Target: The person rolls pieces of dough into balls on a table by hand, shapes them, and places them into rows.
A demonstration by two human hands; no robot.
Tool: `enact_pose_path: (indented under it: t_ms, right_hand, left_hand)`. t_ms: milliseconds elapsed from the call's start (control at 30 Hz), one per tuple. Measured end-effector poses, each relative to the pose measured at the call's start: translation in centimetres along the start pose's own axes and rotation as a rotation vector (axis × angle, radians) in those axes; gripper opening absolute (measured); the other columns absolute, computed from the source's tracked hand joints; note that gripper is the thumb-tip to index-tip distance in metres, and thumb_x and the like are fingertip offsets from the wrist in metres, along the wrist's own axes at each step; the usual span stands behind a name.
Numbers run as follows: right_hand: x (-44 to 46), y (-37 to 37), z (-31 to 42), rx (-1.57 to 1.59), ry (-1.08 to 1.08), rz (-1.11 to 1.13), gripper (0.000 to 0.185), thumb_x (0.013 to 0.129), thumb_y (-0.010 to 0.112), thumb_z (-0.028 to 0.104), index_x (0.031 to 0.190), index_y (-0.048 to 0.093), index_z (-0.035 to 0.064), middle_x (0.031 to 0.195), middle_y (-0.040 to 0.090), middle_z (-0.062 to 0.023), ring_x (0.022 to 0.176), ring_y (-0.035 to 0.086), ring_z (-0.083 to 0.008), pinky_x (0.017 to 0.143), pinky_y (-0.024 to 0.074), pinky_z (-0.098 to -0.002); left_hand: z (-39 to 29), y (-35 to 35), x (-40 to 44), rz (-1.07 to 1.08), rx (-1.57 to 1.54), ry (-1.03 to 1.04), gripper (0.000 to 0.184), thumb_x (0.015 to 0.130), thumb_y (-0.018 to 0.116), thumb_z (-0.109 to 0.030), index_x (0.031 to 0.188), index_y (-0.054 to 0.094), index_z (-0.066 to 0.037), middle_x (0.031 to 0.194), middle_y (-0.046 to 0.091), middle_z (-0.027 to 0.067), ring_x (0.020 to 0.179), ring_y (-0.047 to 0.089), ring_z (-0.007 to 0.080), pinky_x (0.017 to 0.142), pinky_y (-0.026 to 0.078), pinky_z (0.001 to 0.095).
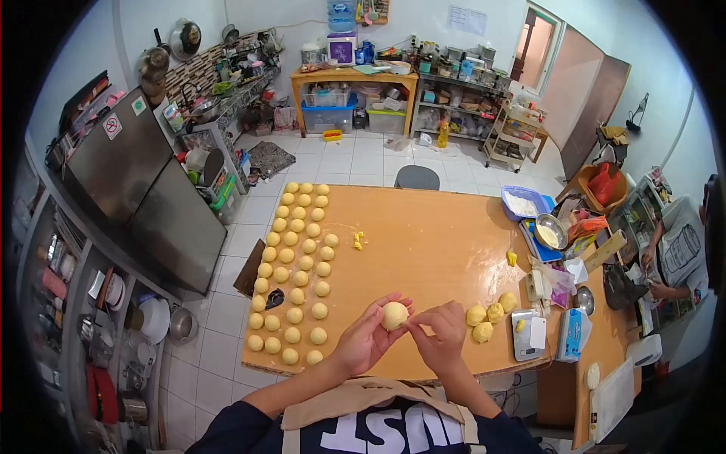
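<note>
My left hand [361, 339] cradles a round, pale yellow dough ball [395, 315] above the front of the wooden table [431, 242]. Close against the ball's right side is my right hand [440, 333], its thumb and fingers pinched together. Whatever lies between those fingertips is too small to make out. Rows of smooth dough balls [300, 278] cover the table's left side. To the right of my right hand sit several rougher dough lumps [482, 333], next to a kitchen scale [528, 337] with a bit of yellow dough on it.
Yellow dough scraps [358, 240] lie mid-table. A purple basin [525, 203] of white flour, a metal bowl [551, 231] and a blue tissue pack [573, 336] crowd the right side. A grey stool [417, 178] stands behind. Another person [678, 250] is at the far right.
</note>
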State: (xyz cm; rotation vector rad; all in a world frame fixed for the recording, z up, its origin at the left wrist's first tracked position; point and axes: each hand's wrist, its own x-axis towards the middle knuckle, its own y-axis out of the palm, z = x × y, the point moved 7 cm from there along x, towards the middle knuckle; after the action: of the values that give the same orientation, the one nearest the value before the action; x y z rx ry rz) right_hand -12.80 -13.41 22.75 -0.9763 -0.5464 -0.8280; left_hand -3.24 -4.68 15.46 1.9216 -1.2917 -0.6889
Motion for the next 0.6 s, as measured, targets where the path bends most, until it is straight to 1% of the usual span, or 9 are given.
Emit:
enact_pose_path:
  t_ms: [100, 200, 233, 333, 400, 433, 500, 533, 600]
  right_hand:
    - [1.6, -0.4, 1.1, 0.070, 0.004, -0.009, 0.024, 0.065, 0.081, 0.002, 0.086, 0.074, 0.0125, 0.075, 0.067, -0.0016, 0.069, 0.056, -0.0198, 0.067, 0.0387, -0.0335]
    - [0.8, 0.1, 0.7, 0.099, -0.056, 0.083, 0.026, 0.066, 0.080, 0.001, 0.088, 0.075, 0.0126, 0.078, 0.069, -0.0012, 0.067, 0.055, -0.0189, 0.067, 0.0388, -0.0332]
    - [0.8, 0.0, 0.7, 0.092, -0.050, 0.066, 0.025, 0.066, 0.079, 0.001, 0.089, 0.075, 0.0127, 0.078, 0.069, -0.0010, 0.067, 0.055, -0.0189, 0.067, 0.0388, -0.0331]
    - [1.1, 0.1, 1.2, 0.070, -0.035, 0.033, 0.024, 0.068, 0.078, 0.001, 0.089, 0.075, 0.0126, 0.080, 0.070, -0.0005, 0.065, 0.055, -0.0187, 0.067, 0.0387, -0.0330]
    - [1.3, 0.5, 1.5, 0.045, -0.026, 0.024, 0.024, 0.069, 0.078, 0.001, 0.089, 0.075, 0.0124, 0.079, 0.070, -0.0001, 0.064, 0.055, -0.0186, 0.067, 0.0384, -0.0331]
    - [1.3, 0.9, 1.7, 0.012, -0.064, 0.032, 0.023, 0.069, 0.078, 0.002, 0.088, 0.074, 0.0133, 0.080, 0.070, 0.0007, 0.066, 0.055, -0.0183, 0.066, 0.0384, -0.0331]
    - [1.1, 1.5, 1.8, -0.058, -0.139, 0.041, 0.021, 0.069, 0.078, 0.004, 0.087, 0.074, 0.0150, 0.080, 0.070, 0.0022, 0.069, 0.056, -0.0177, 0.066, 0.0384, -0.0330]
    - [1.0, 1.6, 1.4, -0.048, -0.107, 0.033, 0.020, 0.069, 0.078, 0.005, 0.086, 0.074, 0.0150, 0.080, 0.070, 0.0021, 0.069, 0.056, -0.0179, 0.066, 0.0382, -0.0332]
    - [0.9, 1.8, 0.6, -0.023, -0.043, 0.018, 0.019, 0.068, 0.079, 0.006, 0.084, 0.073, 0.0148, 0.080, 0.070, 0.0020, 0.068, 0.055, -0.0182, 0.066, 0.0378, -0.0336]
  left_hand:
    - [-0.9, 0.4, 0.0, 0.087, 0.052, 0.031, 0.047, 0.104, 0.045, -0.027, 0.145, 0.035, -0.005, 0.148, 0.042, 0.0130, 0.140, 0.038, 0.0271, 0.119, 0.029, 0.0459]
    - [-1.0, 0.1, 0.2, 0.124, 0.006, 0.051, 0.047, 0.102, 0.050, -0.023, 0.144, 0.038, -0.005, 0.146, 0.044, 0.0128, 0.140, 0.038, 0.0277, 0.118, 0.030, 0.0458]
    - [-1.0, 0.0, 0.2, 0.121, -0.029, 0.061, 0.047, 0.101, 0.052, -0.021, 0.143, 0.039, -0.006, 0.145, 0.045, 0.0125, 0.140, 0.039, 0.0279, 0.118, 0.030, 0.0457]
    - [-0.9, -0.4, 0.2, 0.091, -0.127, 0.125, 0.044, 0.100, 0.054, -0.019, 0.141, 0.042, -0.006, 0.144, 0.047, 0.0115, 0.139, 0.040, 0.0279, 0.118, 0.030, 0.0449]
    - [-1.2, -0.4, 0.2, 0.069, -0.156, 0.168, 0.042, 0.101, 0.052, -0.016, 0.140, 0.041, -0.004, 0.144, 0.045, 0.0118, 0.140, 0.039, 0.0256, 0.117, 0.033, 0.0408]
    - [-1.3, -0.4, 0.2, 0.060, -0.170, 0.189, 0.041, 0.102, 0.051, -0.014, 0.140, 0.040, -0.003, 0.145, 0.044, 0.0119, 0.140, 0.039, 0.0244, 0.116, 0.035, 0.0387]
    - [-1.2, -0.9, 0.3, 0.009, -0.101, 0.219, 0.041, 0.101, 0.053, -0.015, 0.139, 0.043, -0.006, 0.145, 0.045, 0.0108, 0.141, 0.038, 0.0261, 0.117, 0.032, 0.0421]
    - [-1.1, -1.2, 0.3, -0.015, -0.065, 0.233, 0.041, 0.100, 0.054, -0.016, 0.139, 0.045, -0.007, 0.145, 0.046, 0.0103, 0.141, 0.037, 0.0269, 0.117, 0.031, 0.0438]
    - [-0.8, -1.5, 0.4, -0.029, -0.047, 0.233, 0.041, 0.100, 0.054, -0.013, 0.139, 0.045, -0.007, 0.144, 0.046, 0.0100, 0.141, 0.037, 0.0266, 0.117, 0.031, 0.0437]
